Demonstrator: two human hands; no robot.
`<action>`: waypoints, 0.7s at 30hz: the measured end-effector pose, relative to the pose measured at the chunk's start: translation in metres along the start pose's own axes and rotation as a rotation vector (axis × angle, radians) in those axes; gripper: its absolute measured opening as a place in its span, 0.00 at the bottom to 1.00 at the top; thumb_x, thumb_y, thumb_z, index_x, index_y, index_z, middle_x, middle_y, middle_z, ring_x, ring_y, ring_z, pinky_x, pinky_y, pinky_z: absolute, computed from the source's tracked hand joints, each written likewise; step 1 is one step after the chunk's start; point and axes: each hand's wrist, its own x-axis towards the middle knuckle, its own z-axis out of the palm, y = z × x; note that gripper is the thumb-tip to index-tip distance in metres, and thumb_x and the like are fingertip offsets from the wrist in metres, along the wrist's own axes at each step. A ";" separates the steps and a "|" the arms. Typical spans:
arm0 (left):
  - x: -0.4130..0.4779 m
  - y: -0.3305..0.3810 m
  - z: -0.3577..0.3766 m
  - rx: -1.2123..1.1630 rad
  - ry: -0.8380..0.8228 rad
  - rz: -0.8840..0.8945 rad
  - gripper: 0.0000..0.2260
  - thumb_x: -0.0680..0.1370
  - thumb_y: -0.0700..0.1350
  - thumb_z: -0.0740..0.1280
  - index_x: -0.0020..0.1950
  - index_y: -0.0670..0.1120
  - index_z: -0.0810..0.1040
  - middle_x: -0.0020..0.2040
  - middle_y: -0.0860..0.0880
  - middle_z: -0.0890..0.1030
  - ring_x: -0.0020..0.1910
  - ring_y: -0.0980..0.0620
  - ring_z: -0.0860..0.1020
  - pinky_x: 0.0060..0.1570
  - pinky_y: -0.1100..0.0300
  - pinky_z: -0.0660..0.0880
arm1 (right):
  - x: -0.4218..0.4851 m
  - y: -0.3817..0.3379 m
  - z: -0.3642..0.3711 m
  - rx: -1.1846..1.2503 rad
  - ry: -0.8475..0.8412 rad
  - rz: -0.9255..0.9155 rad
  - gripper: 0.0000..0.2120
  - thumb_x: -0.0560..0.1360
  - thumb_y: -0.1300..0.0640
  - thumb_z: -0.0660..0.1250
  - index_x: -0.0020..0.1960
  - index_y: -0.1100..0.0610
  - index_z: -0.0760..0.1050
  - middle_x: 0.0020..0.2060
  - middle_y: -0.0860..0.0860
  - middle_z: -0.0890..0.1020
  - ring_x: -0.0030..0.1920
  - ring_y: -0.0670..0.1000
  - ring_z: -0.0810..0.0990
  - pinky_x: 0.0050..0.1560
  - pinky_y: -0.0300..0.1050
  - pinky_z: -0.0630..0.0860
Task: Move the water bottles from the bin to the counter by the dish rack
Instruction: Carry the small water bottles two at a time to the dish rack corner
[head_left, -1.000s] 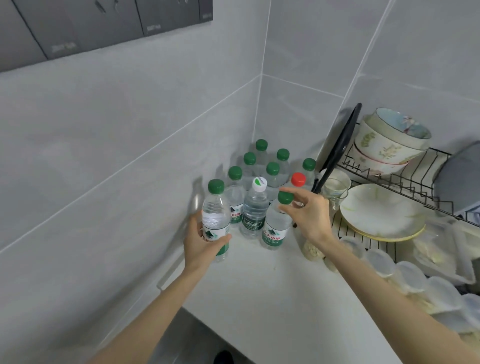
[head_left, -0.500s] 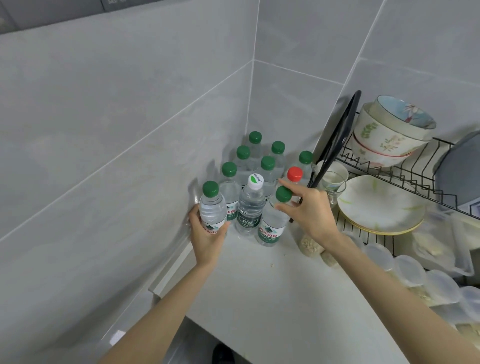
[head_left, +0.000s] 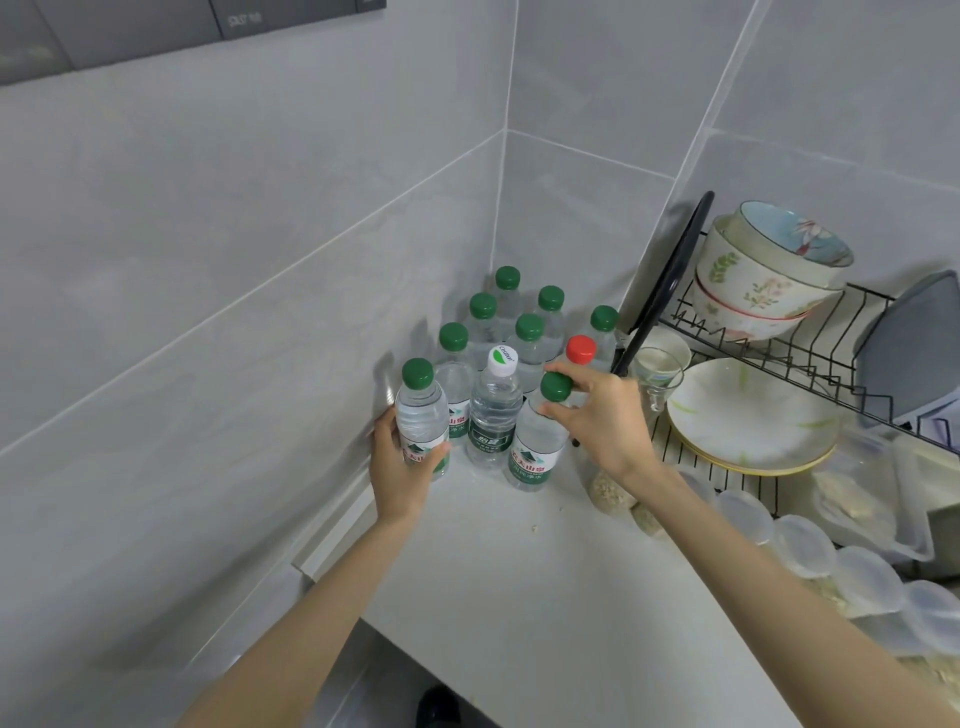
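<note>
Wrapping left fingers (head_left: 435, 453) round clear left bottle (head_left: 421, 415), right fingers (head_left: 576, 373) pinch green-capped right bottle (head_left: 532, 452).

The smooth white counter (head_left: 545, 597) in front has open room to reach in. Small clear plastic water bottles (head_left: 530, 332) fill the back corner. The black wire dish rack (head_left: 675, 452) blocks the right side, the grey tiled wall (head_left: 208, 312) the left.

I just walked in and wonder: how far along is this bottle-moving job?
Done: eight bottles already stand in the counter corner beside the dish rack. In hand: the left grip holds a green-capped bottle by its body, the right grip pinches a second green-capped bottle at the neck, both at the group's front. Left: letting go; the bin is out of view, so remaining bottles cannot be counted.
</note>
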 end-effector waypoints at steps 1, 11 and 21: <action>-0.001 0.001 -0.001 0.005 -0.003 -0.002 0.31 0.62 0.44 0.78 0.61 0.57 0.69 0.57 0.57 0.76 0.58 0.52 0.77 0.60 0.55 0.73 | 0.000 0.000 0.000 -0.023 -0.017 -0.013 0.21 0.70 0.60 0.75 0.62 0.54 0.79 0.51 0.51 0.85 0.38 0.46 0.81 0.49 0.47 0.80; -0.034 0.045 -0.016 0.001 -0.074 -0.050 0.23 0.71 0.38 0.72 0.63 0.49 0.69 0.54 0.57 0.74 0.57 0.55 0.73 0.55 0.61 0.68 | -0.017 -0.008 -0.026 0.014 -0.133 0.056 0.30 0.76 0.61 0.67 0.76 0.55 0.62 0.63 0.57 0.79 0.60 0.62 0.78 0.58 0.43 0.73; -0.111 0.114 -0.037 -0.005 -0.156 -0.087 0.25 0.77 0.40 0.68 0.72 0.49 0.66 0.67 0.47 0.72 0.57 0.52 0.74 0.44 0.65 0.72 | -0.086 -0.028 -0.101 0.565 -0.331 0.201 0.29 0.76 0.60 0.69 0.74 0.52 0.64 0.63 0.47 0.77 0.63 0.47 0.77 0.62 0.46 0.74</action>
